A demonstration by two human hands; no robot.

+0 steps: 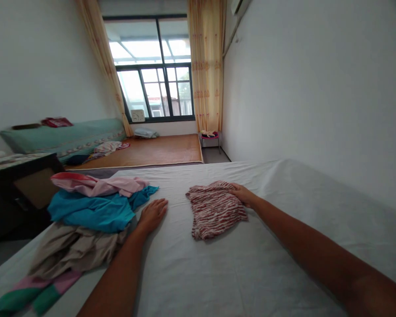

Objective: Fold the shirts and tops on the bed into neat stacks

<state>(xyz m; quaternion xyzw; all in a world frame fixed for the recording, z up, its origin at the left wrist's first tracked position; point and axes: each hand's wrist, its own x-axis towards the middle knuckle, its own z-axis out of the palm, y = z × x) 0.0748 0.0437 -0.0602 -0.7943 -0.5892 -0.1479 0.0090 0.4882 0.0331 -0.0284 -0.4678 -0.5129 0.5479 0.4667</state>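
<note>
A folded red-and-white striped garment [216, 210] lies on the white bed sheet [198, 273]; its exact kind I cannot tell. At its upper right edge, my right hand [243, 195] grips the fabric, with some fingertips hidden by the folds. My left hand [154, 214] rests palm down on the sheet with fingers stretched out, holding nothing. Just left of it is a loose heap of clothes: a pink piece [99, 186] on top, a bright blue piece [92, 209] under that, and a grey-brown piece [75, 248] nearer me. A pink-and-green piece [36, 290] sticks out at the bottom left.
A dark cabinet [23, 189] stands left of the bed. Beyond the bed's far edge is a second bed with a brown mat [165, 149] and some clothes on it. A small pink stool [210, 137] is by the curtain. The white wall [317, 97] runs along the right.
</note>
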